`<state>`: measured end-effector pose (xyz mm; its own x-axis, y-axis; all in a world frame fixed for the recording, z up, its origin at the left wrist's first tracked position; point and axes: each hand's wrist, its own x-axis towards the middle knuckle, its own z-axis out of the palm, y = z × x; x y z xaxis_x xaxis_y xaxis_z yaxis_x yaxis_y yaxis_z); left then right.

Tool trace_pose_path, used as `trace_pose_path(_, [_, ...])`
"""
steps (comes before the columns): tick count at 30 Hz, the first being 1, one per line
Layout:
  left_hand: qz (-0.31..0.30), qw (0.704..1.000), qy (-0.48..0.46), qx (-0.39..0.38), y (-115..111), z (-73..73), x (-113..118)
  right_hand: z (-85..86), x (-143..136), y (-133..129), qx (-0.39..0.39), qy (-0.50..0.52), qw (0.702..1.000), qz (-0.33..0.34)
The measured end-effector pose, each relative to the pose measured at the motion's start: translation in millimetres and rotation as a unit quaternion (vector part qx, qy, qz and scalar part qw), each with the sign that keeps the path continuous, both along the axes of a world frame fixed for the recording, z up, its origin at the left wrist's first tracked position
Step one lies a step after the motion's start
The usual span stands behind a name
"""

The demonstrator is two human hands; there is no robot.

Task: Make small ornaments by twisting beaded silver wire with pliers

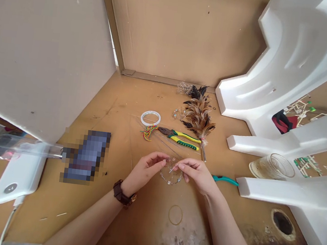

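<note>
A thin wire loop strung with small clear beads (169, 182) hangs between my two hands, just above the table. My left hand (149, 169) pinches one side of this beaded wire between thumb and fingertips. Opposite it, my right hand (194, 172) grips the other side, close to a thin pale piece at its fingertips. Just beyond my hands lie pliers with yellow and green handles (183, 139). Beside the jaws is a bundle of red, yellow and green threads (149, 132). A white ring-shaped roll (150, 118) rests behind the threads.
A feather duster (198, 117) lies at the back, near tangled beaded wire (179, 113). Right of my hand is a teal handle (225, 180). A glass (273, 166) stands among white moulded foam pieces (280, 192). At left are a blurred dark device (88, 155) and a white corded device (21, 174).
</note>
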<state>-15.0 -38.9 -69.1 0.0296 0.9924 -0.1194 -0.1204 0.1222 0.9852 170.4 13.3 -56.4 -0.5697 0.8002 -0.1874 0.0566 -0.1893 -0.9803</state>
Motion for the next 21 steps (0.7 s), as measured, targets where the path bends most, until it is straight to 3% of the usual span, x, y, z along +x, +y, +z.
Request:
trace_pose_path(9, [-0.018,0.998,-0.062,0.021,-1.2,-10.0,0.0,3.6,2.3,-1.4,-0.004,0.01,1.0,0.012])
trace_pose_path(21, [0.0,0.996,-0.095,0.004,-0.5,-8.8,0.1,0.3,9.6,5.4,-0.01,-0.023,1.0,-0.009])
